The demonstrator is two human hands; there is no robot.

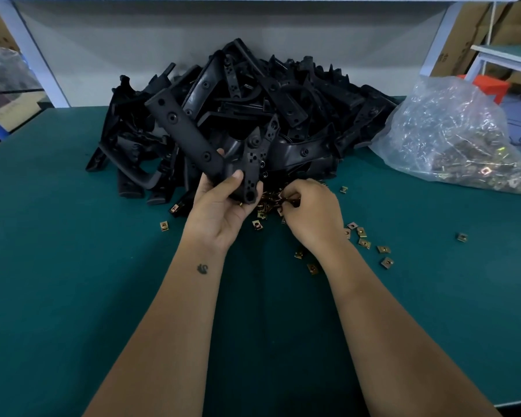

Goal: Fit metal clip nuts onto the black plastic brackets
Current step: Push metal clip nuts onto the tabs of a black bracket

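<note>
My left hand (220, 206) grips a black plastic bracket (187, 133) by its lower end and holds it tilted up to the left above the table. Just to its right, my right hand (310, 212) pinches a small metal clip nut (285, 200) over a small heap of loose clip nuts (265, 206). A big pile of black brackets (253, 109) lies behind both hands. More brass-coloured clip nuts (362, 236) are scattered on the green table to the right.
A clear plastic bag of clip nuts (457, 136) lies at the back right of the green table (73, 266). A white upright panel (163, 55) closes the back. Cardboard boxes (475, 31) and a red object (491, 85) stand beyond the table's right edge.
</note>
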